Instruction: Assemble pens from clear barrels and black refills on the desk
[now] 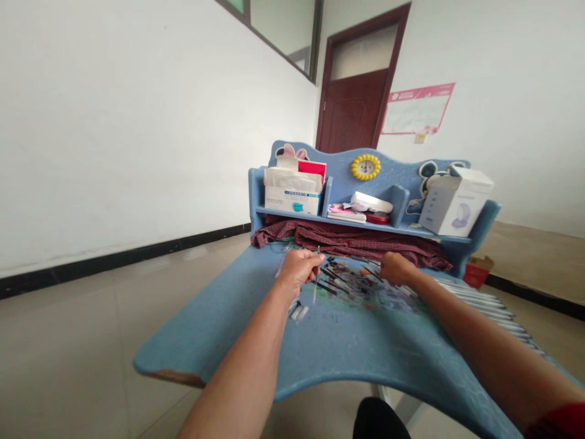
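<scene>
My left hand (298, 268) is closed in a pinch round a thin, pale, pen-like tube (315, 294) that stands nearly upright, its tip pointing down. Before it on the blue desk (347, 353) lies a scattered heap of slim black sticks (337, 279), clear pieces and small dark parts. At the heap's right side my right hand (397, 269) is curled shut; its fingertips face away, so whatever they hold is hidden. A few short whitish pieces (300, 313) rest near my left wrist. Beyond my right forearm, several slender pen-like sticks (489, 308) lie in a row.
A folded red checked cloth (361, 239) runs along the desk's back. The shelf above carries a mask box (292, 200), small items (350, 213) and a white carton (457, 204). A red box (478, 272) stands behind the desk at right. The front edge curves inward.
</scene>
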The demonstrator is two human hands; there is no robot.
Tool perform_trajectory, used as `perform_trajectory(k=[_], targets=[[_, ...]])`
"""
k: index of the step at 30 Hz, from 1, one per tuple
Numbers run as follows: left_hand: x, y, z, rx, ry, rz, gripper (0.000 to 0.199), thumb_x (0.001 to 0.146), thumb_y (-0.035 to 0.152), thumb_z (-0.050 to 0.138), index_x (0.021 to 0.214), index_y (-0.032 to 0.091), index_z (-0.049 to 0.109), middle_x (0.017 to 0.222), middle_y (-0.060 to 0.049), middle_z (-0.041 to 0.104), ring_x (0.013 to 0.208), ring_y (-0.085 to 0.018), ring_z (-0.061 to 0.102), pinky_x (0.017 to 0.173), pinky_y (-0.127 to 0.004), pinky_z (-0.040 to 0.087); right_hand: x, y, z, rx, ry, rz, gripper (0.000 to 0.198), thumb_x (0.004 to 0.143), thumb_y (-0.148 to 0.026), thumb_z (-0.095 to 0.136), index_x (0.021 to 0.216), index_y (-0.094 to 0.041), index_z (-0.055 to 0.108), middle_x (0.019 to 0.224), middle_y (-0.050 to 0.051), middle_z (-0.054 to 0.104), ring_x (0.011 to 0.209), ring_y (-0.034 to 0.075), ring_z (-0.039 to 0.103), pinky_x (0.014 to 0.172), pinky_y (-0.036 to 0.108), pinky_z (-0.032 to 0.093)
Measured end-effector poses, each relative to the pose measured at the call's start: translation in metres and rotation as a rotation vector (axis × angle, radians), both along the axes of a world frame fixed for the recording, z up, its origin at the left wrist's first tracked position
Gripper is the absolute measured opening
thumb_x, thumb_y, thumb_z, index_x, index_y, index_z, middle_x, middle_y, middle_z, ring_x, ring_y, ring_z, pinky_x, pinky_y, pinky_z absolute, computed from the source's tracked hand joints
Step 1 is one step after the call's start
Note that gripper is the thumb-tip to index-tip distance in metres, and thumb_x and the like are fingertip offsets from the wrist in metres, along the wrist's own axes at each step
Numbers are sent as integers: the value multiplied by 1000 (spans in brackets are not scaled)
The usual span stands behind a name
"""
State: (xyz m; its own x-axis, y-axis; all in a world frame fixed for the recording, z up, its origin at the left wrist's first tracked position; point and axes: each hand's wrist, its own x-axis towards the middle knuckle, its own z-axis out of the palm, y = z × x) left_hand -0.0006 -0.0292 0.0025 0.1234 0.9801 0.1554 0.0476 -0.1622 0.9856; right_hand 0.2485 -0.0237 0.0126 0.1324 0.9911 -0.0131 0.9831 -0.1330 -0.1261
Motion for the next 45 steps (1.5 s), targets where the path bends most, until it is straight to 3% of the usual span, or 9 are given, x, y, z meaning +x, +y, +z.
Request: perform_trajectory(k=[5, 8, 11, 15, 24, 30, 36, 45], targets=[[0, -4, 1, 30, 68, -162, 27, 66, 32, 63, 48, 16, 52, 42, 0, 52, 33, -5, 36, 36, -18, 23, -28, -10, 23, 155, 286, 146, 28, 83, -30, 40, 81, -11, 62, 67, 7, 68, 44, 9, 55, 41, 16, 39], [0, -6, 2, 68, 92, -253, 27, 67, 35, 63, 50, 15, 54, 45, 0, 53, 34, -6, 38, 37, -19, 24, -44, -14, 35, 304, 670, 167, 29, 86, -32, 33, 85, -13, 55, 76, 8, 69, 43, 7, 53, 42, 16, 40], [-1, -8, 3, 96, 104, -326, 28, 68, 37, 64, 51, 15, 56, 46, 0, 53, 35, -5, 38, 38, -19, 25, -57, -14, 43, 380, 1171, 145, 18, 81, -30, 42, 76, -15, 50, 65, 6, 67, 38, 8, 50, 39, 18, 39], [-2, -10, 4, 107, 120, -377, 28, 68, 38, 63, 53, 14, 57, 46, 0, 53, 36, -5, 37, 38, -19, 25, -65, -8, 42, 383, 1451, 86, 11, 78, -25, 48, 72, -15, 49, 53, 3, 63, 35, 9, 49, 36, 19, 36], [-2, -10, 5, 108, 102, -398, 30, 68, 39, 63, 54, 14, 56, 46, 1, 54, 36, -5, 39, 39, -19, 25, -67, -1, 30, 290, 1528, 105, 8, 74, -21, 52, 68, -15, 53, 48, 3, 62, 32, 10, 49, 34, 21, 35], [-1, -7, 3, -49, -26, -337, 28, 65, 36, 66, 54, 15, 52, 44, 3, 52, 30, -3, 32, 34, -19, 18, -75, -2, 24, 165, 1569, 146, 11, 73, -21, 52, 66, -13, 55, 50, 4, 63, 32, 10, 49, 35, 22, 36], [-2, -6, 4, -157, -145, -444, 25, 62, 34, 71, 67, 13, 58, 47, 3, 53, 31, -3, 34, 33, -17, 20, -80, -1, 20, 96, 1585, 122, 16, 75, -19, 49, 61, -13, 55, 43, 2, 58, 28, 10, 46, 32, 22, 32], [-2, -4, 2, -258, -245, -528, 27, 58, 30, 77, 68, 11, 60, 50, 2, 54, 35, -3, 41, 34, -15, 25, -86, -5, 15, 59, 1575, 107, 21, 76, -20, 47, 57, -14, 53, 41, 1, 56, 27, 10, 44, 30, 22, 30]])
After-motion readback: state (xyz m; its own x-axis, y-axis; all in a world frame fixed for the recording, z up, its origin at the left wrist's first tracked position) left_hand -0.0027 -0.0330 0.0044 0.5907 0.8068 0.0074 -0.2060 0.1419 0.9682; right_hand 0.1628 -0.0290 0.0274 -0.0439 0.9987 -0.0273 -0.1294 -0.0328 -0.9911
